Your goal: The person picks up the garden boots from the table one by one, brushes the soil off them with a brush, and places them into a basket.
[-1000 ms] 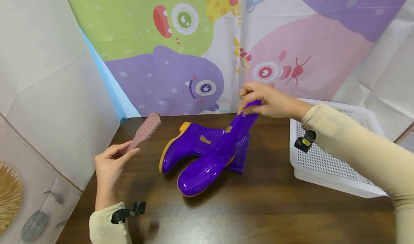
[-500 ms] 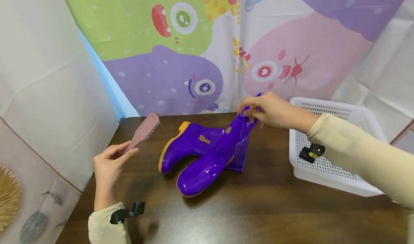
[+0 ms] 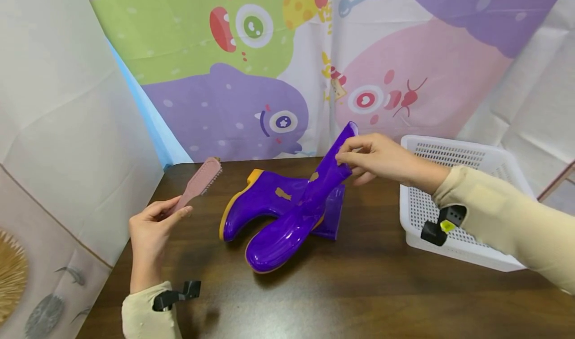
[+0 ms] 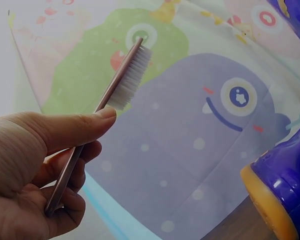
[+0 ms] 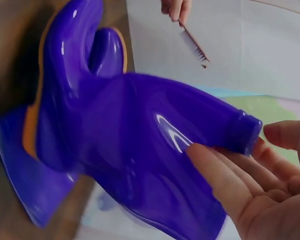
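Note:
My left hand (image 3: 150, 229) pinches the handle of a pink brush (image 3: 204, 179) between thumb and fingers; white bristles (image 4: 130, 80) show in the left wrist view. Two shiny purple rain boots lie crossed on the table. The upper boot (image 3: 285, 236) rests over the lower boot (image 3: 242, 206), its shaft slanting up to the right. At that shaft's top is my right hand (image 3: 382, 159), fingers bent loosely. In the right wrist view its fingertips (image 5: 202, 155) lie against the shaft, while the thumb (image 5: 285, 135) stands slightly apart from the rim.
A white perforated basket (image 3: 411, 229) stands at the right of the dark wooden table (image 3: 350, 299). Behind hangs a cartoon-print cloth (image 3: 251, 104). A pale cloth wall (image 3: 76, 104) borders the left side.
My right hand has loosened on the upper boot's pinched shaft and shifted down and right; the shaft has spread wider. My left hand and the brush stay nearly still.

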Demonstrator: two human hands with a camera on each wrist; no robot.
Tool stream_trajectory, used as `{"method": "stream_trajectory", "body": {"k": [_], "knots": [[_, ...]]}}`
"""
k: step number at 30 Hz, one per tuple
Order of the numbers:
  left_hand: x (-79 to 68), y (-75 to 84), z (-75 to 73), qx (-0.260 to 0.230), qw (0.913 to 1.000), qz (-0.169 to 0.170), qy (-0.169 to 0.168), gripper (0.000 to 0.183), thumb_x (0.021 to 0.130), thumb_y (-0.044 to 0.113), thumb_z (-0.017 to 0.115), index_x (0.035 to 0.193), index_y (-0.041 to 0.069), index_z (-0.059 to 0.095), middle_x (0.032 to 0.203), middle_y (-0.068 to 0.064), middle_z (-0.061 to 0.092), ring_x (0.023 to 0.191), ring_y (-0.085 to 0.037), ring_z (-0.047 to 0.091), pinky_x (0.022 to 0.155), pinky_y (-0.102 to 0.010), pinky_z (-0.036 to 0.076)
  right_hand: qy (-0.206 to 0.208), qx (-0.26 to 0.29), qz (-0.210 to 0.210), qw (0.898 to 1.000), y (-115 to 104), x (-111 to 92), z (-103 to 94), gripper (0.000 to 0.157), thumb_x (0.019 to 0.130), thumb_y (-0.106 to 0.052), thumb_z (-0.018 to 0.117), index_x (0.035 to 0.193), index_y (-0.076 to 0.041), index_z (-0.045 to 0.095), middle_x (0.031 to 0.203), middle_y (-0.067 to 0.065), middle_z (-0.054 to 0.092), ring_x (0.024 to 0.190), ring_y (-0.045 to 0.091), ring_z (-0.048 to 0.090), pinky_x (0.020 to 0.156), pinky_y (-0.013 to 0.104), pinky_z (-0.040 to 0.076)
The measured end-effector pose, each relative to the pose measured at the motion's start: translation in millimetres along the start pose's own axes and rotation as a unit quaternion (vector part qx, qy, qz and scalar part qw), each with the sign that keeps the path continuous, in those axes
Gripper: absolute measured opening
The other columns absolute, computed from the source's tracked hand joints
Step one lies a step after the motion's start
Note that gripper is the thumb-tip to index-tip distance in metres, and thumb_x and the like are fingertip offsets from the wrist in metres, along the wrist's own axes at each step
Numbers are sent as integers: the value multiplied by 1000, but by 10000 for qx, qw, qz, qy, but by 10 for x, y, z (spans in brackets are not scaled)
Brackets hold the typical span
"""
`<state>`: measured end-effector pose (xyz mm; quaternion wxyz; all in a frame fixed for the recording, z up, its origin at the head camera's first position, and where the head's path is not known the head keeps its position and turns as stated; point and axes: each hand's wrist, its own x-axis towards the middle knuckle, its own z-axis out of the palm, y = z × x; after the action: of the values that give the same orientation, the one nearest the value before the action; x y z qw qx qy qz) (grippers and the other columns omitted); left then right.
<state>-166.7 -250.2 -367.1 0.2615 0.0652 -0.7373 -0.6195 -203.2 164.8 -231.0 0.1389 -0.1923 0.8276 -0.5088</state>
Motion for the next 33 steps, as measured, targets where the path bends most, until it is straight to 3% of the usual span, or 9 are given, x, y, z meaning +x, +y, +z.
{"method": "stream_trajectory", "body": {"k": [4, 6, 12, 15, 21, 25, 28, 30, 33], "knots": [[0, -1, 9, 32, 10000, 2, -22, 32, 65, 3, 81, 95, -2, 71, 74, 2, 66, 64, -13, 52, 53, -15, 46, 57, 1090, 21, 9940, 92, -11, 9, 7, 87, -3, 60, 91, 3, 58, 88, 13, 62, 76, 24, 65, 68, 44, 52], [0, 0, 17, 35, 10000, 12, -39, 33, 65, 3, 81, 95, -2, 71, 74, 2, 66, 65, -12, 53, 53, -16, 46, 75, 1455, 60, 9893, 126, -31, 8, 11, 85, 2, 59, 95, 3, 55, 91, 14, 62, 78, 24, 65, 71, 45, 51], [-4, 8, 50, -70, 9999, 52, -98, 33, 65, 1, 81, 96, -3, 71, 76, 1, 66, 64, -13, 53, 54, -16, 47, 163, 2200, 594, 9736, 208, -111, -22, 59, 84, 8, 56, 130, 3, 19, 94, 18, 64, 82, 26, 65, 76, 46, 49], [-1, -2, 63, -53, 9998, 98, -135, 32, 65, 0, 80, 96, -3, 70, 76, 1, 66, 64, -12, 53, 53, -15, 46, 272, 2564, 882, 9621, 266, -166, -53, 79, 84, 8, 56, 140, 4, 0, 97, 14, 63, 84, 26, 65, 77, 44, 49], [7, -27, 82, -69, 9996, 215, -196, 31, 66, -4, 79, 96, -5, 70, 74, 2, 66, 63, -10, 54, 53, -16, 46, 692, 3358, 1183, 9319, 400, -332, -98, 97, 82, 10, 56, 140, -3, -21, 102, 16, 60, 87, 30, 64, 80, 44, 47], [2, -18, 91, 43, 9991, 331, -255, 30, 67, -2, 79, 96, -3, 71, 75, 3, 66, 63, -10, 54, 52, -16, 46, 838, 3758, 1290, 9139, 473, -440, -110, 106, 83, 10, 55, 133, -7, -37, 128, 34, 39, 89, 27, 64, 84, 43, 45], [-9, -8, 93, 231, 9990, 268, -278, 31, 67, 3, 80, 97, 0, 71, 76, 4, 66, 64, -10, 53, 52, -16, 45, 726, 3828, 1321, 9115, 529, -497, -117, 104, 84, 9, 53, 129, -4, -40, 140, 33, 21, 91, 26, 64, 86, 42, 44], [-14, -7, 92, 341, 9988, 212, -288, 32, 68, 6, 80, 98, 2, 71, 76, 5, 66, 65, -11, 52, 53, -16, 45, 627, 3775, 1349, 9140, 573, -523, -123, 101, 84, 9, 53, 130, 1, -37, 135, 30, 32, 92, 26, 63, 86, 42, 44], [-14, -21, 94, 417, 9985, 202, -304, 32, 68, 7, 80, 98, 2, 71, 77, 6, 66, 65, -11, 52, 53, -16, 45, 356, 3632, 1422, 9201, 645, -553, -125, 87, 84, 9, 53, 137, 9, -17, 117, 19, 54, 93, 27, 63, 87, 43, 43]]}}
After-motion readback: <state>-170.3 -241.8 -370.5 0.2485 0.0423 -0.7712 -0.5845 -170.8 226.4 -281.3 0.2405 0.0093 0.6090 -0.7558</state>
